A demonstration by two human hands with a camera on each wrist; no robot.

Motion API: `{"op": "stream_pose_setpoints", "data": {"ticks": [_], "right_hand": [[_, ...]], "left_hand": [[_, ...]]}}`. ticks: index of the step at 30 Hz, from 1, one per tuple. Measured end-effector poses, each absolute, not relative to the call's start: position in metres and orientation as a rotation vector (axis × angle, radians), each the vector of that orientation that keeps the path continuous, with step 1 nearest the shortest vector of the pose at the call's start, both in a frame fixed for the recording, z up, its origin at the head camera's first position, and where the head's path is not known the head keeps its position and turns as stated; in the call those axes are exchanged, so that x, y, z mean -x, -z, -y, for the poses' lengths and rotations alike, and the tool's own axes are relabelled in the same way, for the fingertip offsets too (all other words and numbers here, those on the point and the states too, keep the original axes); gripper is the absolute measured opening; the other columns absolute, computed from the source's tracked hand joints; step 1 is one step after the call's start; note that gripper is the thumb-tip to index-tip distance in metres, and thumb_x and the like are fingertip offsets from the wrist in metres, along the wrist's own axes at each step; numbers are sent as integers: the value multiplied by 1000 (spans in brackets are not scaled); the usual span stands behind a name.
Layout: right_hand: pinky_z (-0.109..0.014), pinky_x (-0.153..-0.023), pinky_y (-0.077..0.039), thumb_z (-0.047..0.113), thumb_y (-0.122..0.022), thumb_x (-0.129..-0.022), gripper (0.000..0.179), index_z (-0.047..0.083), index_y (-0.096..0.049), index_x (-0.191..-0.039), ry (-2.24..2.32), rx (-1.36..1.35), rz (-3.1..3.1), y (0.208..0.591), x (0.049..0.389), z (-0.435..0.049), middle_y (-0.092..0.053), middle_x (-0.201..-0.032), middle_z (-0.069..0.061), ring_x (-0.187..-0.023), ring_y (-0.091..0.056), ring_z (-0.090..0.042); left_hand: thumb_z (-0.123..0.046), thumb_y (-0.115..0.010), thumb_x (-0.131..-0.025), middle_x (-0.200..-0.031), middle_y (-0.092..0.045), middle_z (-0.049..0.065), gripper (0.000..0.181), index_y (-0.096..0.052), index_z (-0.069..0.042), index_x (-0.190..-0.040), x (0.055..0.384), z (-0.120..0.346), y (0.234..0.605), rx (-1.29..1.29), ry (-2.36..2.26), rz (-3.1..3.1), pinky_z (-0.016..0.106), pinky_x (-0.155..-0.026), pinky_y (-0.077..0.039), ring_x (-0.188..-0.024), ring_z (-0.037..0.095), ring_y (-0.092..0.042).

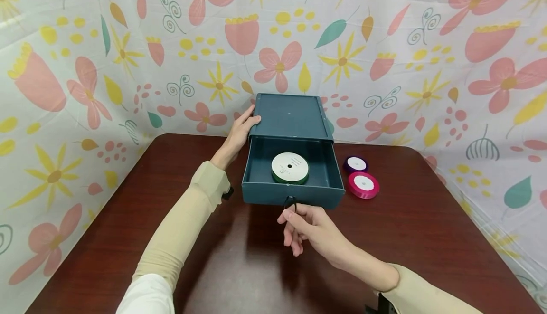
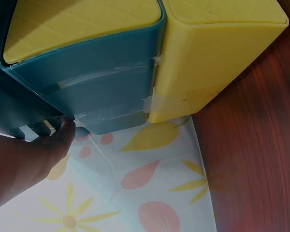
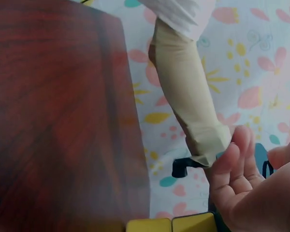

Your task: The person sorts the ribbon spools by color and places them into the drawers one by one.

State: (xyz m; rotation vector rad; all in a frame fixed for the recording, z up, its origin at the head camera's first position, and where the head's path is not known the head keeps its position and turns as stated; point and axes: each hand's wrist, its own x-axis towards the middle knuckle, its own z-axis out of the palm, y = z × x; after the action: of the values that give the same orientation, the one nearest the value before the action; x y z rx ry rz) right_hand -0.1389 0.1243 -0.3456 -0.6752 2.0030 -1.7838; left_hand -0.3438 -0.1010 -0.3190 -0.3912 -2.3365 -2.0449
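A dark teal box (image 1: 288,117) stands with its drawer (image 1: 273,194) pulled out toward me. Inside the drawer lies a spool of green ribbon (image 1: 289,166) with a white label on top. My left hand (image 1: 236,136) rests against the box's left side, one digit over its top edge; some of its fingers are hidden in the head view. Thumb and finger of my right hand (image 1: 314,231) pinch a black loop (image 1: 290,203) on the drawer front, while its other fingers hang loosely curled.
A purple ribbon spool (image 1: 355,164) and a pink ribbon spool (image 1: 363,184) lie right of the drawer on the dark wooden table (image 1: 205,257). Yellow panels (image 2: 217,63) joined by clear tape to teal ones show in the left wrist view. A floral cloth (image 1: 162,67) hangs behind.
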Motion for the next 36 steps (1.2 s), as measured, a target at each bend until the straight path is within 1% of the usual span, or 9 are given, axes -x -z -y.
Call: {"op": "stream_pose_setpoints", "data": {"ticks": [3, 7, 16, 24, 28, 34, 36], "right_hand": [[-26, -53, -52, 25, -48, -102, 29, -3, -55, -101, 1808, 626, -2002, 347, 137, -122, -63, -69, -5, -52, -58, -10], [-27, -54, -53, 26, -49, -101, 28, -1, -54, -97, 1821, 596, -2027, 350, 136, -122, -61, -66, -3, -50, -57, -9], [-30, -54, -53, 23, -48, -102, 26, -2, -53, -95, 1881, 631, -2050, 353, 136, -121, -60, -63, -2, -49, -56, -10], [-29, -56, -53, 24, -48, -102, 25, 1, -53, -94, 1897, 615, -2049, 352, 139, -121, -60, -64, -2, -50, -56, -10], [-29, -55, -53, 23, -49, -102, 26, -1, -53, -94, 1899, 631, -2070, 353, 141, -120, -60, -64, -2, -49, -56, -10], [-30, -54, -54, 22, -49, -102, 26, -2, -53, -94, 1902, 659, -2103, 356, 146, -120, -60, -63, -3, -48, -56, -13], [-30, -54, -54, 22, -49, -102, 26, -2, -54, -95, 1902, 663, -2111, 356, 147, -120, -60, -64, -4, -48, -56, -13]], "left_hand": [[-44, -48, -97, -162, -17, -6, 63, -23, -35, -154, 344, 101, 319, 390, 2044, 2339, 42, -120, -22, -150, 16, -16], [-45, -48, -97, -162, -17, -6, 62, -22, -35, -154, 344, 101, 319, 393, 2045, 2342, 42, -121, -21, -150, 16, -16], [-45, -47, -97, -162, -17, -7, 62, -22, -36, -153, 344, 100, 320, 392, 2021, 2356, 43, -121, -21, -150, 16, -15], [-42, -47, -98, -163, -17, -6, 62, -21, -35, -154, 344, 101, 319, 401, 2043, 2346, 42, -120, -22, -150, 16, -16], [-39, -47, -99, -163, -15, -5, 62, -20, -32, -155, 340, 102, 314, 402, 2071, 2350, 42, -121, -20, -151, 17, -14], [-30, -43, -101, -164, -13, 3, 62, -17, -22, -156, 322, 100, 297, 419, 2068, 2371, 43, -121, -21, -151, 22, -13], [-31, -44, -101, -164, -13, 2, 62, -17, -23, -156, 325, 101, 300, 420, 2071, 2368, 43, -121, -21, -151, 21, -14]]}}
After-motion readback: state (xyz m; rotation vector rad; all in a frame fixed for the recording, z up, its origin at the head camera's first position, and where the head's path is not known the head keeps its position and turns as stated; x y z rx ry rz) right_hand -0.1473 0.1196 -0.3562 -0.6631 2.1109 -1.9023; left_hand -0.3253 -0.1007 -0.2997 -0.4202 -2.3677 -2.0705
